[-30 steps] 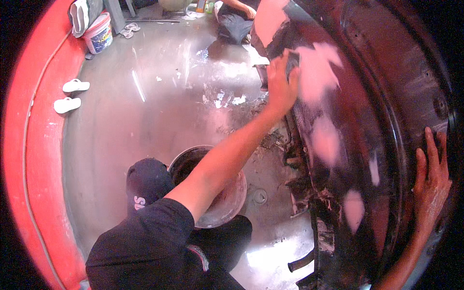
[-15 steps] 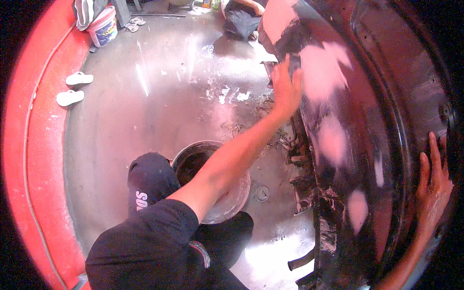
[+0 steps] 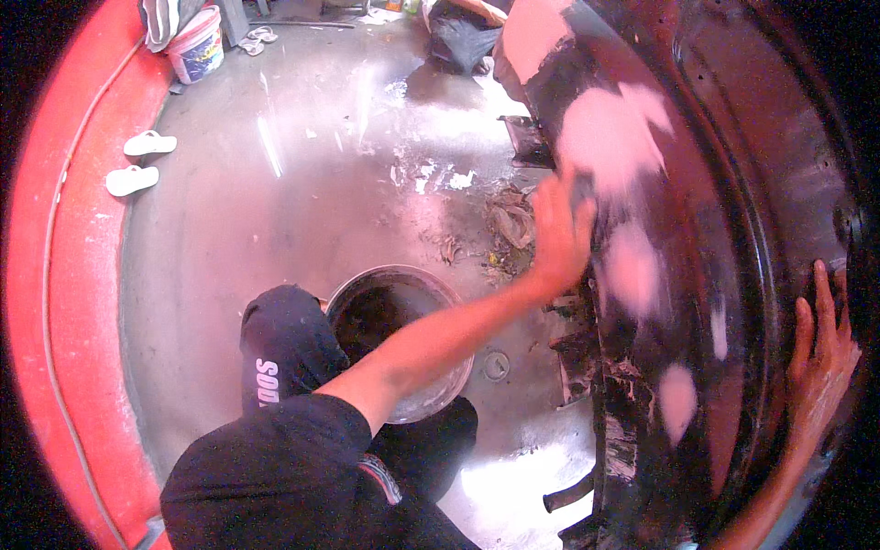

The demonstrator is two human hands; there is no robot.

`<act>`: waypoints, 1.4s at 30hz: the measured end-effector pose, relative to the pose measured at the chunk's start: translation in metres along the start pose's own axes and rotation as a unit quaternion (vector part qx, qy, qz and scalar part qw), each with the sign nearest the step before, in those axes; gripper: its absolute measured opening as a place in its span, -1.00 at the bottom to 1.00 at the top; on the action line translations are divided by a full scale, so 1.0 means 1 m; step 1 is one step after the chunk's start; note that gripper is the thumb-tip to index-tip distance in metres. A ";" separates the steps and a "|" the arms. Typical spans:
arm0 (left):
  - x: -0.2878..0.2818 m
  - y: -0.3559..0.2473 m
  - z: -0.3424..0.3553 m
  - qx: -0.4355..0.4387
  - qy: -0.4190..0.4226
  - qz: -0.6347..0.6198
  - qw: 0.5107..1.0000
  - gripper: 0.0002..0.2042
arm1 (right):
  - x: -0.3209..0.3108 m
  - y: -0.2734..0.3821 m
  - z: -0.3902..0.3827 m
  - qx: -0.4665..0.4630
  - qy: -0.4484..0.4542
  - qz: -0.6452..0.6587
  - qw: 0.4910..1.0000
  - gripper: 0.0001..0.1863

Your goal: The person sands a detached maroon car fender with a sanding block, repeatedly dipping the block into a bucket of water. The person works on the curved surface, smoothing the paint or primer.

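Observation:
A dark vehicle body panel [image 3: 701,229] with pink filler patches [image 3: 610,137] curves along my right side. My left hand [image 3: 562,234] lies against its left edge, below the largest patch. Its fingers are bent onto the surface. Something small and dark grey shows between thumb and fingers, but I cannot make out what it is. Far to the right, my right hand [image 3: 820,344] rests with fingers spread on the panel's outer part, holding nothing. A round bucket [image 3: 466,367] with dark contents stands between my knees, partly hidden under my left forearm.
White flip-flops [image 3: 133,180] lie by a red surface [image 3: 82,275] on the left. A paint pail [image 3: 197,50] stands at the far left. A person in dark clothes [image 3: 458,37] sits at the back. Debris [image 3: 509,220] and a short pipe [image 3: 568,495] are near the panel's lower edge.
My left hand has slid toward me along the panel's edge, from beside the large pink patch to below it. My right hand stays in place.

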State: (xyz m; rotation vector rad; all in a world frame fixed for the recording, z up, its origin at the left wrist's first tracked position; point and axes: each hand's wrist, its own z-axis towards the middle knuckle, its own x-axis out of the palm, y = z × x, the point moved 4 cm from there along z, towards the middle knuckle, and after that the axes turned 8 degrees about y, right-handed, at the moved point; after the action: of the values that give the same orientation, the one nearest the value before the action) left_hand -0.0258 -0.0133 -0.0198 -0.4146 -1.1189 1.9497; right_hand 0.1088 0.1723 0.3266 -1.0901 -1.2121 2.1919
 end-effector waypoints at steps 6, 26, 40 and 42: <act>-0.016 0.037 0.076 0.006 -0.005 0.039 0.999 -0.47 | -0.004 0.014 0.005 0.022 -0.006 0.051 0.998 -0.59; -0.003 -0.051 0.039 0.148 0.001 0.030 0.989 -0.49 | -0.012 0.026 0.003 0.062 0.004 0.110 0.992 -0.59; -0.003 -0.077 0.051 0.159 0.027 0.052 0.985 -0.42 | -0.005 0.015 0.001 0.032 0.001 0.104 0.994 -0.56; -0.006 -0.093 -0.002 0.207 0.135 -0.024 0.969 -0.40 | -0.004 0.013 -0.001 0.025 -0.001 0.093 0.995 -0.55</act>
State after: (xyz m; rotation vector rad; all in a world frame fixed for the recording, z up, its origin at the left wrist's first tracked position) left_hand 0.0255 0.0073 0.0556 -0.4034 -0.5250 1.9511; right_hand 0.1126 0.1629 0.3170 -1.2232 -1.0901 2.3472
